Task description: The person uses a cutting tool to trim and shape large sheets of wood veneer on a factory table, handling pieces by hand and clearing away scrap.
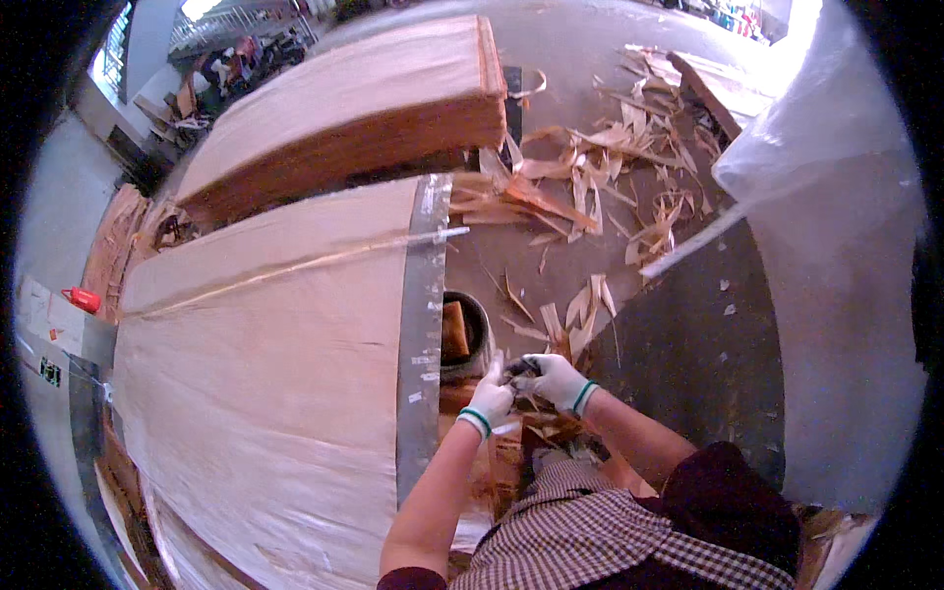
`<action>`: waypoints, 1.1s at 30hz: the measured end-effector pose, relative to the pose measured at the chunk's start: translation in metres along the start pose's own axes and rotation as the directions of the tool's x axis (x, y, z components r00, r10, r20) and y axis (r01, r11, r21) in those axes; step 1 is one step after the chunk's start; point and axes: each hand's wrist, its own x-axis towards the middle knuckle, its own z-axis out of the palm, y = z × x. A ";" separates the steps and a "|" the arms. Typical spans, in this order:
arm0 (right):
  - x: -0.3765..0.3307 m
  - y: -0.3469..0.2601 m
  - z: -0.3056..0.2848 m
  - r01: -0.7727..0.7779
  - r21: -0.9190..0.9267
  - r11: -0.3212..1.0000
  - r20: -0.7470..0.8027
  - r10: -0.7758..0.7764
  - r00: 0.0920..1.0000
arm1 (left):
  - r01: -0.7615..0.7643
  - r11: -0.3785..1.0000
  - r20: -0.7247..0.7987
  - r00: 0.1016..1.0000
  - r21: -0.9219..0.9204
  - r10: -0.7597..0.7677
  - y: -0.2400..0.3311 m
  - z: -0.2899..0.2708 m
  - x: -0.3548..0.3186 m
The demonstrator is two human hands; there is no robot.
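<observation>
My left hand (489, 395), in a white knitted glove with a green cuff, is closed in front of my body, beside the right edge of the table. Against its fingertips is my right hand (557, 382), gloved the same way and with fingers curled in. Something small and dark shows between the two; whether it is a held piece or stained glove tips I can't make out. Just beyond them stands a round bucket (482, 334) with a brown block (454, 330) in it. To the left, a wide pale wood veneer sheet (275, 364) covers the table.
A long thin strip (295, 270) lies across the sheet. Behind rises a tall veneer stack (354, 88). Torn veneer scraps (590, 177) litter the floor. Translucent plastic sheeting (836, 216) hangs at right, by a dark panel (698, 334). A red object (82, 299) sits far left.
</observation>
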 end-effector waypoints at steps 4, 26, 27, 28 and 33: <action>0.011 0.021 0.010 0.190 -0.541 0.819 -0.061 -0.263 0.963 | 0.100 0.942 -0.065 0.994 0.321 -0.083 -0.017 0.001 0.006; 0.072 -0.090 -0.092 0.369 -0.686 0.627 -0.584 -0.777 0.235 | 0.121 0.687 -0.348 0.915 0.716 0.202 -0.089 -0.062 0.092; 0.045 -0.136 -0.099 0.509 -0.728 0.459 -0.379 -0.888 0.259 | 0.087 0.712 -0.373 0.892 0.697 0.255 -0.087 -0.062 0.084; 0.020 -0.180 -0.104 0.664 -0.684 0.301 -0.153 -0.950 0.273 | 0.059 0.734 -0.405 0.862 0.676 0.304 -0.087 -0.062 0.072; -0.021 -0.190 -0.012 0.566 -0.374 0.735 0.158 -0.550 0.820 | -0.092 0.804 -0.093 0.979 0.588 0.179 -0.057 -0.036 -0.041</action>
